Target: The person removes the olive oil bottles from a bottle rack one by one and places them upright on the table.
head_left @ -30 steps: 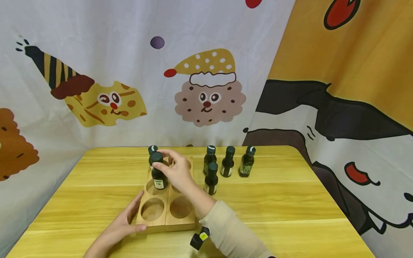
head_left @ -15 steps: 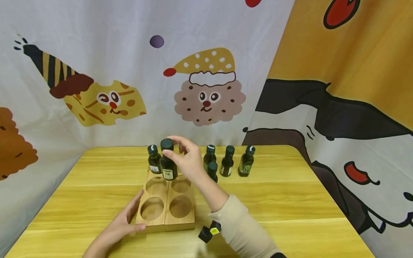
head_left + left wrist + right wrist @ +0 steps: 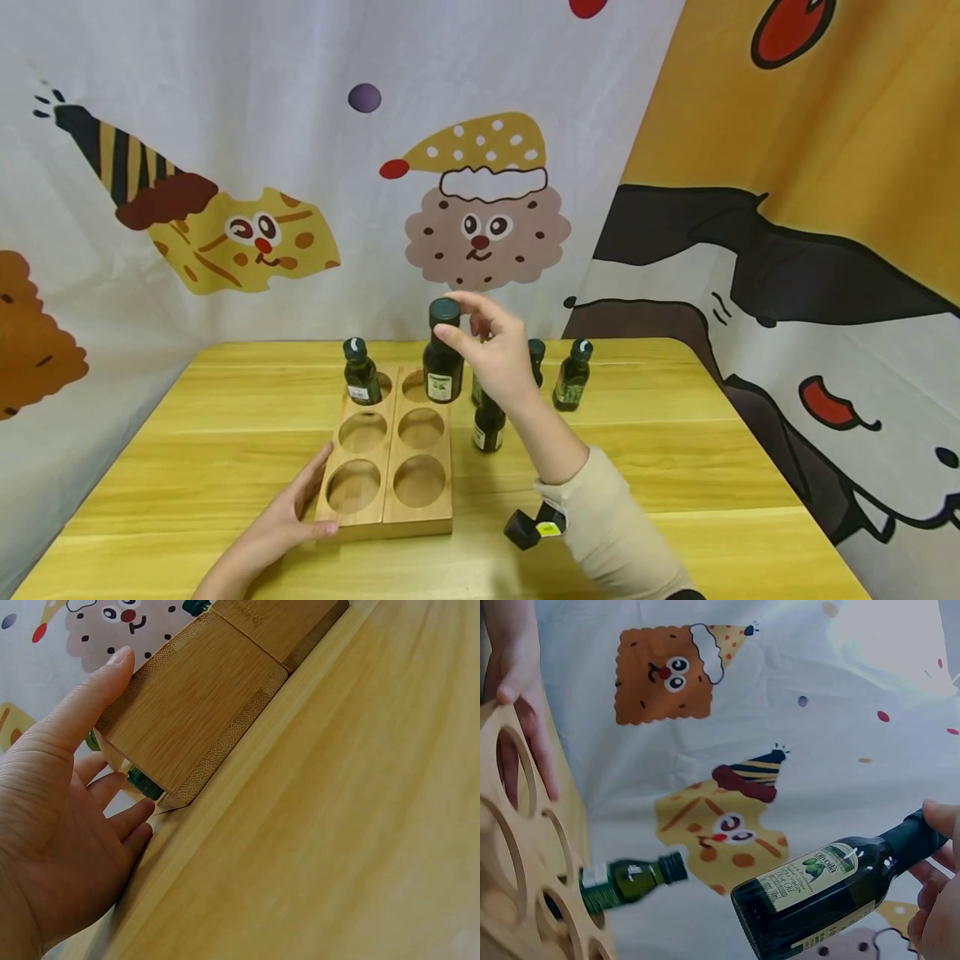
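My right hand [image 3: 498, 350] pinches the neck of a dark olive oil bottle [image 3: 442, 367], just under its green cap. It holds the bottle upright, overlapping the back right recess of the wooden holder [image 3: 416, 528] in the head view. A label with olives shows on the held bottle [image 3: 810, 881] in the right wrist view. A green glass bottle [image 3: 362, 379] stands in the back left recess. My left hand [image 3: 281, 512] rests at the holder's front left corner, thumb [image 3: 112, 679] against the front and extended fingers along the side. Four recesses nearer me hold nothing.
Right of the holder, several more bottles stand on the table: a dark one [image 3: 489, 429] in front, a green one [image 3: 570, 385] farthest right, others partly behind my right hand. A cartoon-printed cloth [image 3: 300, 100] hangs behind the wooden table [image 3: 645, 500].
My right hand has lifted the dark bottle from the holder's left column and carried it up and to the right. My left hand and the holder have stayed in place.
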